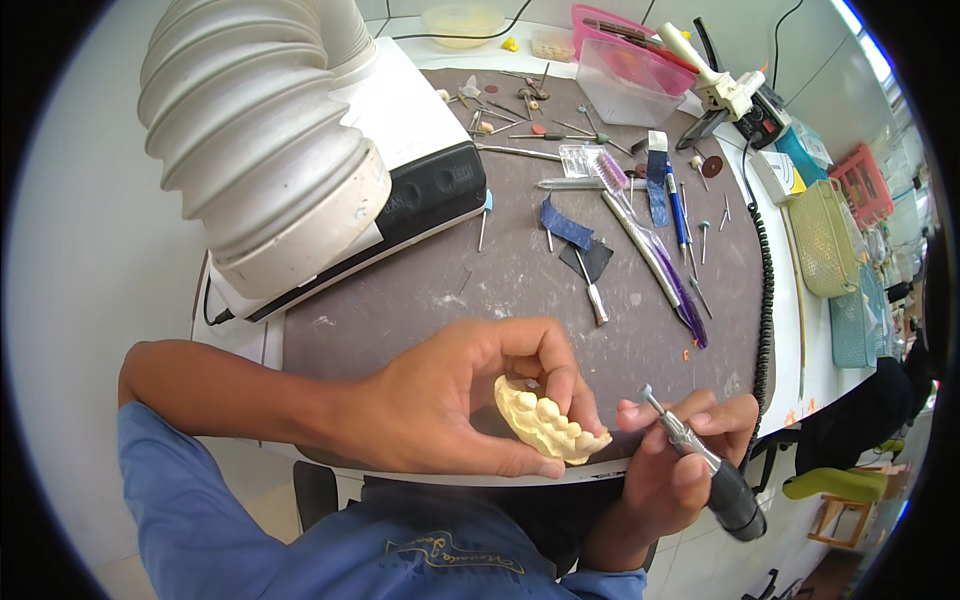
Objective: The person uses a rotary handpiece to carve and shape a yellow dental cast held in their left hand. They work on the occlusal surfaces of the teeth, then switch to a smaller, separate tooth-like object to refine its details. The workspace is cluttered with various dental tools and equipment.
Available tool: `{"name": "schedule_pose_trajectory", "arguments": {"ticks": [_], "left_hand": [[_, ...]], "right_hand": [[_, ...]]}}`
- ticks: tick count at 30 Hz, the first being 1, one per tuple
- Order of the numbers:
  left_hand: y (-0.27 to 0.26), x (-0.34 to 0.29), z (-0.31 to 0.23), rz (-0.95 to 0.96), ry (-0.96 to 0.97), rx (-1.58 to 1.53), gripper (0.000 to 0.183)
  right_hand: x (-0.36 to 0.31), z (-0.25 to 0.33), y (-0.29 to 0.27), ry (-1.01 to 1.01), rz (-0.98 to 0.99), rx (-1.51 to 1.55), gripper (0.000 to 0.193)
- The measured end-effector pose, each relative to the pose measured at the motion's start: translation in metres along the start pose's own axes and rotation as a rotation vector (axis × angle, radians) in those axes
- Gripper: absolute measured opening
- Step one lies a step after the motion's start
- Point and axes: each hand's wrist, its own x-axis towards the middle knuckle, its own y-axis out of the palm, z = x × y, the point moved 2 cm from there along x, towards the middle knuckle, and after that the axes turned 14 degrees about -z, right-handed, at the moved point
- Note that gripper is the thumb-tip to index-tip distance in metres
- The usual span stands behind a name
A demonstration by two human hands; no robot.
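The left hand (pixel 450 400) is curling closed around a pale yellow dental cast (pixel 545 420), thumb underneath and fingers pressing over the top, holding it at the near edge of the dark work mat (pixel 420 300). The moulded teeth are facing toward the right hand (pixel 670 460), which is wrapping snugly around a slim rotary handpiece (pixel 705 465), gripping it like a pen. Its small bur tip (pixel 647 392) is pointing up and away, sitting just beside the cast and not quite touching it. Both hands are hovering close together over the front of the bench. Further back, a clear-handled toothbrush with purple bristles (pixel 650 245) is lying on the mat among scattered burs, near a blue pen (pixel 677 210). To the left, a big ribbed white extraction hose (pixel 260 130) is looming over its white and black base unit (pixel 420 170).
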Motion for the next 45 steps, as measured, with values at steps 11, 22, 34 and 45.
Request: {"name": "schedule_pose_trajectory", "arguments": {"ticks": [11,22,34,45], "left_hand": [[0.001,-0.002,0.002,-0.084,0.013,0.023,0.034],[0.004,-0.004,0.0,-0.084,-0.022,-0.057,0.034],[0.004,-0.004,0.002,-0.111,-0.055,-0.121,0.028],[0.005,-0.006,-0.001,-0.131,-0.064,-0.099,0.03]], "right_hand": [[0.0,0.0,0.012,-0.156,0.178,-0.364,0.035],[0.0,0.003,0.017,-0.183,0.18,-0.406,0.043],[0.0,0.004,0.017,-0.224,0.193,-0.452,0.044],[-0.001,0.004,0.017,-0.283,0.203,-0.476,0.043]]}}
